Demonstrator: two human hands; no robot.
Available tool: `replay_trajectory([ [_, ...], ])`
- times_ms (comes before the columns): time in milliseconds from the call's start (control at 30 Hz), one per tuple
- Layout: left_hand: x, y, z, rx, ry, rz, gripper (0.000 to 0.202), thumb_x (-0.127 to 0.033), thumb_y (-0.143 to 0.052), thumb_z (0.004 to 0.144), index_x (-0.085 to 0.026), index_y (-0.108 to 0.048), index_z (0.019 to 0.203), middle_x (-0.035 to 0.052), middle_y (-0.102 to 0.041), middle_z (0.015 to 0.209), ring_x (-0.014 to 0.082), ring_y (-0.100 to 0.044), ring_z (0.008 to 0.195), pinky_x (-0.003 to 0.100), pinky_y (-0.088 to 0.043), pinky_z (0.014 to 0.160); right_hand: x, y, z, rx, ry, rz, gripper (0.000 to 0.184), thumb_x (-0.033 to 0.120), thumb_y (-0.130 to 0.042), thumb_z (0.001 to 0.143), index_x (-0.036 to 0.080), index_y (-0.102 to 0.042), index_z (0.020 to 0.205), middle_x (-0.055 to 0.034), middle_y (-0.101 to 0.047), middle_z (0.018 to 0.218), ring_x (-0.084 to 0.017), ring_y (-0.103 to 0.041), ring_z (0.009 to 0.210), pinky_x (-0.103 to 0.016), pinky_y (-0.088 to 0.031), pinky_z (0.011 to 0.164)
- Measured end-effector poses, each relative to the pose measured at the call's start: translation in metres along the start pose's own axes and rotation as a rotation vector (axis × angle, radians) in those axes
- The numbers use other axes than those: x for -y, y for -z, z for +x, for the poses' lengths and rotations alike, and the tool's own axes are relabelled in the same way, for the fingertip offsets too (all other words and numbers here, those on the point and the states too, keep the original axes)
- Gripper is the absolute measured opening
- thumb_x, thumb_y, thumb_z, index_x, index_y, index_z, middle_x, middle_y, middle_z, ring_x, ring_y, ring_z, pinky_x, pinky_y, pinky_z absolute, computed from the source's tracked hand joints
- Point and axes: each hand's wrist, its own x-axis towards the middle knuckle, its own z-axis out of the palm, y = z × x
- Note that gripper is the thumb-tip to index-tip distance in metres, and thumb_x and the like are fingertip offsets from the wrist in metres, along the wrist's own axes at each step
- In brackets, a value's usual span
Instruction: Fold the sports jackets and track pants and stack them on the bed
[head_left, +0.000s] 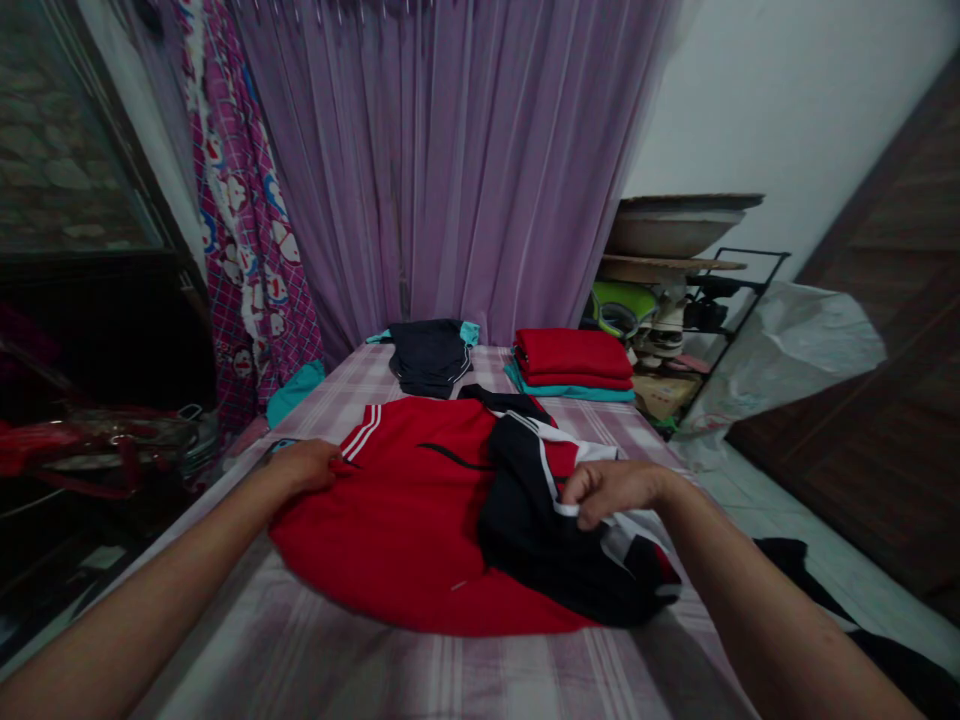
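A red garment [409,520] with black and white trim lies spread on a bed with a checked pink sheet [360,670]. My left hand [306,466] is closed on the garment's left edge, near the white-striped sleeve. My right hand [609,490] pinches the white-edged fold of its black part [540,530], which is folded over the red cloth on the right side.
At the far end of the bed lie a dark folded garment [429,358] and a stack of red and teal folded clothes [574,362]. A purple curtain [450,160] hangs behind. A shelf rack [690,300] and white plastic bag [787,350] stand right; dark clothing [795,560] lies on the floor.
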Motion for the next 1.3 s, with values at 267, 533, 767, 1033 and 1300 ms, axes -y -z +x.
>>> replay_trajectory([
  [267,0.005,0.006,0.022,0.033,-0.084,-0.158,0.059,-0.07,-0.047,0.076,-0.019,-0.074,0.084,0.0161,-0.075,0.097,0.0324,-0.069,0.091,0.039,-0.05,0.081,-0.002,0.033,0.015,-0.58,-0.104,-0.26,0.038,0.05,-0.064,0.081,0.016,-0.075,0.094,-0.0069,-0.073,0.087,-0.02,-0.065,0.082,-0.027,-0.05,0.074],
  [533,-0.001,0.022,0.083,-0.211,0.066,-0.086,0.053,-0.047,-0.046,0.084,-0.016,-0.064,0.123,0.0183,-0.062,0.133,0.0343,-0.059,0.119,0.041,-0.046,0.094,-0.003,0.073,0.093,-0.972,-0.251,-0.399,0.043,0.032,-0.053,0.09,0.017,-0.063,0.129,-0.0099,-0.074,0.107,-0.022,-0.071,0.086,-0.028,-0.05,0.079],
  [767,-0.005,0.012,0.147,-0.127,0.083,-0.066,0.072,-0.055,-0.046,0.083,-0.013,-0.047,0.142,0.0201,-0.057,0.139,0.0321,-0.056,0.126,0.038,-0.044,0.098,-0.027,0.122,0.15,-1.034,-0.363,-0.252,0.051,0.04,-0.044,0.095,0.009,-0.053,0.136,-0.0136,-0.074,0.091,-0.02,-0.071,0.074,-0.027,-0.051,0.067],
  [1033,-0.006,0.002,0.159,-0.118,0.058,-0.059,0.041,-0.045,-0.049,0.081,-0.022,-0.067,0.111,0.0118,-0.072,0.114,0.0272,-0.067,0.103,0.033,-0.048,0.081,-0.033,0.138,0.184,-1.006,-0.282,-0.126,0.033,0.047,-0.064,0.08,0.015,-0.07,0.081,-0.0021,-0.06,0.055,-0.017,-0.059,0.056,-0.025,-0.044,0.053],
  [1300,0.021,0.026,0.13,-0.476,0.166,-0.237,0.043,-0.042,-0.035,0.089,-0.023,-0.062,0.115,0.0088,-0.072,0.104,0.0284,-0.066,0.095,0.033,-0.047,0.076,0.017,0.14,0.093,-1.32,0.438,0.295,0.049,0.054,-0.066,0.068,0.023,-0.063,0.104,0.0047,-0.056,0.068,-0.009,-0.049,0.049,-0.021,-0.039,0.044],
])
